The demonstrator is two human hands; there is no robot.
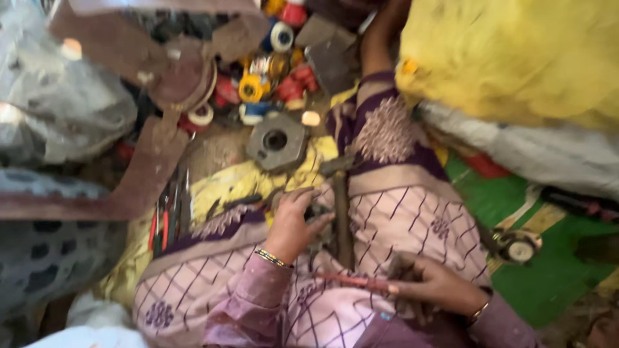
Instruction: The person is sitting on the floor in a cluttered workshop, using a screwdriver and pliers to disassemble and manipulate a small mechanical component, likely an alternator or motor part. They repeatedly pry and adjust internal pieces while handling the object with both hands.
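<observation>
Gripping a thin red-handled tool (pixel 354 281) in your right hand (pixel 438 283), left hand (pixel 293 222) fingers curled on a small dark metal part (pixel 317 212); work looks mid-way, nothing finished beside them.

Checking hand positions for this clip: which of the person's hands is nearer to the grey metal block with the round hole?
Left. The left hand rests on the lap just below the grey metal block; the right hand, holding a thin reddish tool, is farther down and right.
</observation>
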